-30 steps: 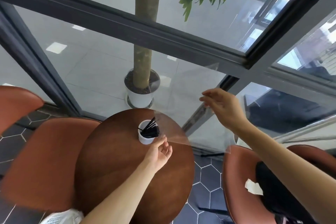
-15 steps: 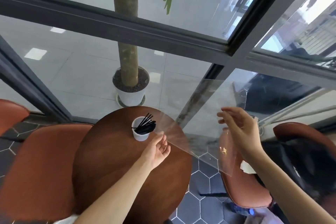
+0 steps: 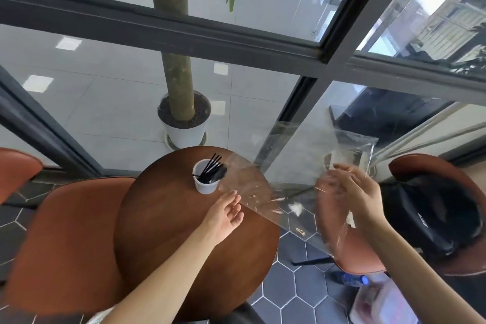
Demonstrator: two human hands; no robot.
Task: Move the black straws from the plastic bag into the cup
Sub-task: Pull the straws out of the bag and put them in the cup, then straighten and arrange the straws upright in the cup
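A white cup [image 3: 206, 187] stands on the far side of the round brown table [image 3: 171, 239] with several black straws [image 3: 213, 172] leaning out of it to the right. The clear plastic bag [image 3: 289, 166] looks empty and hangs in the air from just right of the cup out past the table's edge. My right hand [image 3: 353, 193] grips the bag's right part and is blurred, partly seen through the film. My left hand [image 3: 223, 214] lies palm up with fingers apart, just below the cup, at the bag's lower left edge.
A potted tree [image 3: 184, 123] stands behind the glass wall beyond the table. An orange chair [image 3: 65, 231] is on the left. Another orange chair [image 3: 368, 258] on the right carries a black backpack [image 3: 434, 213]. A bottle [image 3: 352, 279] lies on the tiled floor.
My right hand has carried the bag downward and to the right, away from the cup. My left hand has stayed beside the cup. The straws rest in the cup as before.
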